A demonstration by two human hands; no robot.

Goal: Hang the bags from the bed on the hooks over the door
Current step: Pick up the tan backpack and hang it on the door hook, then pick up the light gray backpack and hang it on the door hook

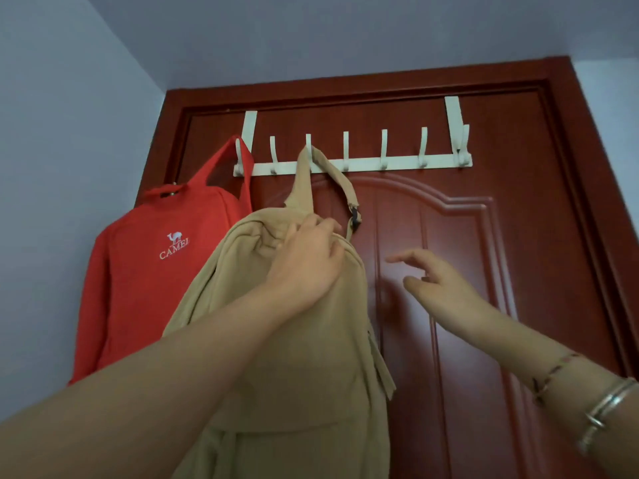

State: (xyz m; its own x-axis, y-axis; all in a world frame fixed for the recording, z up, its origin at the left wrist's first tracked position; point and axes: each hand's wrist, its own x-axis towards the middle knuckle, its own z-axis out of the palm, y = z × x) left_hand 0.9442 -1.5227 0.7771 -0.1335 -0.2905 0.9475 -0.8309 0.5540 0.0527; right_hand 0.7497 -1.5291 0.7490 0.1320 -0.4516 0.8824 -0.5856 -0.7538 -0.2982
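The tan backpack (pixel 294 340) hangs by its strap (pixel 332 171) from the third hook (pixel 308 146) from the left on the white rack (pixel 352 164); the strap loops over that hook and runs down to a black buckle (pixel 354 219) at the pack's upper right; the pack's body lies against the door (pixel 484 271), its left edge overlapping the red bag (pixel 145 278). The left hand (pixel 307 261) rests on the pack's top, fingers curled onto the fabric near the strap's base; whether it truly grips or only presses I cannot tell. The right hand (pixel 439 281) is apart from the pack, just right of it, fingers spread and holding nothing; bracelets (pixel 601 402) ring its wrist.

The red bag hangs by its handle from the leftmost hook (pixel 238 148), its far left edge over the door frame and wall (pixel 52 202); white lettering on it reads CAMEL. One hook stands bare between the two bags; four more are bare to the right of the strap, with open door panel beneath them. The rack's two brackets hook over the door's top edge. Both bags are shut; their contents are hidden.
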